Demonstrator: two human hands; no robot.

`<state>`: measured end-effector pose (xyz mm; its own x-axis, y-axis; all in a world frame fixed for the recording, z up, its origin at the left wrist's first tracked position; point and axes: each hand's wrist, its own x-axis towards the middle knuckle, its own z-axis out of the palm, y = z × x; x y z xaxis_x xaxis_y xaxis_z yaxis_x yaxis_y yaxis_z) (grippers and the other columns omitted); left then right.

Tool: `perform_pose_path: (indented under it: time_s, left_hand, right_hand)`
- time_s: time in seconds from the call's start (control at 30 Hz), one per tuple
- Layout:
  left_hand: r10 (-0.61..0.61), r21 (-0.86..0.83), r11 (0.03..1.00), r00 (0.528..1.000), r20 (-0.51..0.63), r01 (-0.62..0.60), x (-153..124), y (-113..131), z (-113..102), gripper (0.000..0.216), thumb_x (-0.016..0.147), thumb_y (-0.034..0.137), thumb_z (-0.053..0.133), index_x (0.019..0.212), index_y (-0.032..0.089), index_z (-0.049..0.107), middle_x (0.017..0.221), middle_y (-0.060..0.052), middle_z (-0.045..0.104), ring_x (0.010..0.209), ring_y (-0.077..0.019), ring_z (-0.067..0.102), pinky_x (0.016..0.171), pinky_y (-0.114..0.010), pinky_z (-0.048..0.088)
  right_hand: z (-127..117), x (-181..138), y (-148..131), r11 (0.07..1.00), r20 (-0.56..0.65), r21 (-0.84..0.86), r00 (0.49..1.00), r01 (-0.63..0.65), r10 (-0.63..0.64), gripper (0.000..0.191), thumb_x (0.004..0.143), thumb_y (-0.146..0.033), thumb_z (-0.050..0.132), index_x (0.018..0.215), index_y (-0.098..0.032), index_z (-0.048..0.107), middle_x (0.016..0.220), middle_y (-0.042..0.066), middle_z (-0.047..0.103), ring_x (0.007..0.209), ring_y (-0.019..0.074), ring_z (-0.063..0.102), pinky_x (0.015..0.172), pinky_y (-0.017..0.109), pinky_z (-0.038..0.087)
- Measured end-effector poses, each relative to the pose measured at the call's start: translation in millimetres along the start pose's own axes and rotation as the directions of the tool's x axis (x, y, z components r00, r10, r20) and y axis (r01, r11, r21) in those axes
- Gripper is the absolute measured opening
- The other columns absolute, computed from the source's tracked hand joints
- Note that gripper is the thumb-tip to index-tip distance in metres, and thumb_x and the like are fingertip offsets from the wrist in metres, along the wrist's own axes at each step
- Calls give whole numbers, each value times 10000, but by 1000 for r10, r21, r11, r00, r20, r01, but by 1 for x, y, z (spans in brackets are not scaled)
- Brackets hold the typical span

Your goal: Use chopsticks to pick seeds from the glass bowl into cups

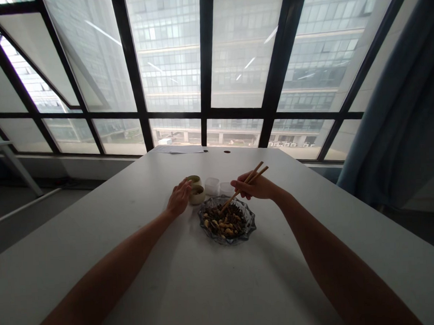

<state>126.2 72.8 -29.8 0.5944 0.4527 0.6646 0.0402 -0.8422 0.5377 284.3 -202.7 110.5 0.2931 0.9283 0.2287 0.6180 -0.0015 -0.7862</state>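
A scalloped glass dish [250, 223] with dark and pale nuts or seeds sits mid-table. My right hand [253, 186] is closed around a pair of wooden chopsticks [244, 184], whose tips dip into the dish's far side. My left hand [178, 198] rests on the table with fingers loosely extended, touching the nearer of two small greenish cups [197, 195]. The second cup [195, 179] stands just behind it.
Two small clear plastic cups [211, 186] [226, 187] stand behind the dish. The white table [135, 264] runs to a wall of windows; papers [180, 149] lie at its far edge. A blue curtain [400, 124] hangs at right.
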Motion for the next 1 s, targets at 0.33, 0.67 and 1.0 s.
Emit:
perform_pose_path:
  time_s: [0.33, 0.67, 1.0]
  left_hand:
    - [18, -45, 999, 1000, 23, -17, 0, 4, 1, 420, 1022, 415, 354, 1186, 245, 701, 1340, -94, 667, 1287, -274, 594, 1118, -507, 453]
    - [47, -9, 999, 999, 11, -46, -3, 10, -1, 390, 1012, 374, 375, 1181, 233, 697, 1251, -124, 674, 1192, -307, 622, 1073, -562, 486]
    - [77, -43, 996, 997, 15, -77, -2, 15, -3, 334, 995, 346, 425, 1168, 252, 694, 1228, -104, 697, 1183, -294, 638, 1080, -550, 490]
  right_hand:
    - [5, 0, -2, 999, 3, -35, 1000, 16, -16, 500, 788, -633, 717, 639, -156, 685, 486, 23, 646, 369, 98, 564, 371, 172, 437]
    - [10, 0, -8, 1000, -27, -11, 1000, 5, -5, 570, 768, -706, 688, 629, -154, 668, 467, 25, 634, 351, 99, 556, 360, 180, 424]
    - [-2, 4, 3, 983, -265, 179, 964, 41, 8, 643, 725, -787, 666, 618, -153, 671, 436, 27, 606, 313, 104, 508, 307, 205, 382]
